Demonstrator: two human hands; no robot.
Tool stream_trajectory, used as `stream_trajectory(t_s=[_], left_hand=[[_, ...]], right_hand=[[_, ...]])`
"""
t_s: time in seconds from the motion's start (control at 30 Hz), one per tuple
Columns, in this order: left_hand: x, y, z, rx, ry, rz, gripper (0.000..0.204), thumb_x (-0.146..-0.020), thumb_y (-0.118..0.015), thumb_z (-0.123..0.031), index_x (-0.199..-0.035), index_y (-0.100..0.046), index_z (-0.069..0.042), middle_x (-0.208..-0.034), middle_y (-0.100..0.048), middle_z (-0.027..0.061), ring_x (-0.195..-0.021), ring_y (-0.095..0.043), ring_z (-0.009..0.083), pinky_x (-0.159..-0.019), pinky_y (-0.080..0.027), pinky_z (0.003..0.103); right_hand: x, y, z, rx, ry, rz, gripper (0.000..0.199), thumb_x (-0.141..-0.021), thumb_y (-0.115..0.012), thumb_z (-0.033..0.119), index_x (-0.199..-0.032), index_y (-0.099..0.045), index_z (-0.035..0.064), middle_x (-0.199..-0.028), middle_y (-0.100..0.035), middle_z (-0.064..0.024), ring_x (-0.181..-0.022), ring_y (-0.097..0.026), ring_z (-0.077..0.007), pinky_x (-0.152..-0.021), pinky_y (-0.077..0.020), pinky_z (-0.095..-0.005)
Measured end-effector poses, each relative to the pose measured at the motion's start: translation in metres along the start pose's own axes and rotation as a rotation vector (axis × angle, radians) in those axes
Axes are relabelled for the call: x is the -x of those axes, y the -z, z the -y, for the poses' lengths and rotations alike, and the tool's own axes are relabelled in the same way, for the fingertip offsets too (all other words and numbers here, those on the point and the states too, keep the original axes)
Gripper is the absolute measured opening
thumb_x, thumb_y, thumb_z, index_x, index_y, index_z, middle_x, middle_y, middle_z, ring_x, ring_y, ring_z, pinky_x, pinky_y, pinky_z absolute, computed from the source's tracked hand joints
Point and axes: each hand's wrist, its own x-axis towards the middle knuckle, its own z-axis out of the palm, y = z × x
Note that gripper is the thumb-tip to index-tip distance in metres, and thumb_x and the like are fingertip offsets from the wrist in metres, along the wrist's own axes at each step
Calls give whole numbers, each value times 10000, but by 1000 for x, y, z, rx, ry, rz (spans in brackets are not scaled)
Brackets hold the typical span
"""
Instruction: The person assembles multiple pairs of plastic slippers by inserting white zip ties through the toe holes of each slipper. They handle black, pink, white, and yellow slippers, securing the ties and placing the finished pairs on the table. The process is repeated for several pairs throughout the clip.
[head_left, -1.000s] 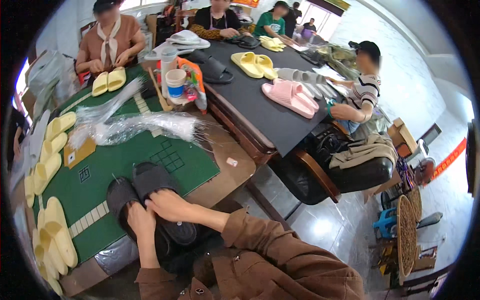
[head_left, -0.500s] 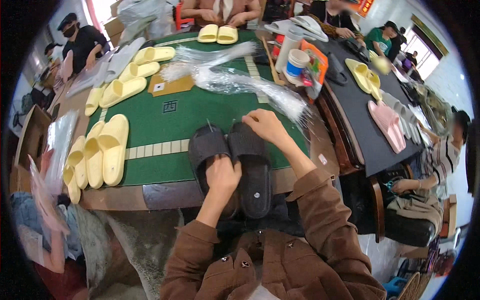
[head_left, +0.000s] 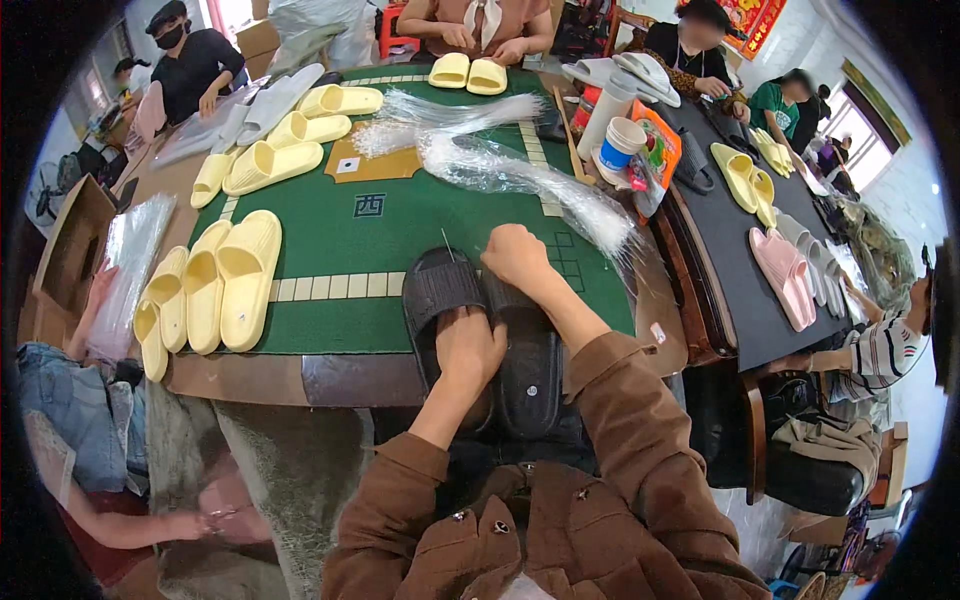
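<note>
Left hand (head_left: 468, 350) lies flat, palm down, on the heel end of the left black slipper (head_left: 440, 300); fingers look closed over it, pressing rather than pinching. Right hand (head_left: 515, 257) is curled into a fist at the toe end of the right black slipper (head_left: 530, 365), knuckles up; can't tell what, if anything, is pinched inside it. A thin needle-like pin (head_left: 447, 243) sticks up just beside that fist, over the left slipper's toe.

The two black slippers lie side by side, touching, soles up, toes pointing away from the person, straddling the near edge of the green table mat (head_left: 380, 230) and hanging over the wooden table rim (head_left: 300, 375).

Around:
- pale yellow slippers (head_left: 225, 280) in a row on the mat's left edge, well apart from the hands
- more yellow pairs (head_left: 290, 145) farther up the mat
- bundle of clear plastic bags (head_left: 530, 180) just beyond the right hand, running diagonally
- paper cup (head_left: 622, 140) at the far right of the table
- pink slippers (head_left: 785, 275) on the neighbouring dark table (head_left: 730, 240)
</note>
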Motion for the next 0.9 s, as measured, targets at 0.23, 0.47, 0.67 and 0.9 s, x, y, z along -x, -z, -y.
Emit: stream_trajectory(t_s=[0.23, 0.47, 0.67, 0.9], left_hand=[[3, 5, 3, 35, -18, 11, 408, -810, -633, -313, -875, -640, 89, -924, -622, 280, -857, -627, 414, -775, -510, 474], [2, 4, 4, 81, -70, 18, 454, -835, -639, -344, -902, -619, 105, -932, -609, 298, -852, -619, 426, -762, -503, 477], [31, 34, 16, 134, -302, -366, 309, -823, -683, -264, -837, -643, 42, -901, -656, 190, -779, -638, 353, -680, -518, 412], [-22, 83, 5, 461, -288, -408, 148, -884, -586, -45, -1014, -611, 21, -941, -665, 150, -684, -624, 216, -622, -488, 314]], right_hand=[[-14, 8, 20, -771, -148, 46, 211, -817, -665, 183, -861, -633, -21, -814, -688, -156, -690, -671, -257, -652, -518, -358], [-34, -27, 12, -601, 40, 54, 266, -764, -721, 252, -865, -695, 7, -830, -699, -158, -787, -679, -258, -724, -521, -356], [-17, 9, 9, -712, -1, -129, 205, -808, -688, 199, -850, -670, -1, -658, -652, -93, -597, -638, -167, -592, -490, -310], [19, 30, 14, -855, 38, -144, 196, -834, -683, 187, -845, -660, -7, -684, -629, -45, -636, -539, -70, -579, -443, -272]])
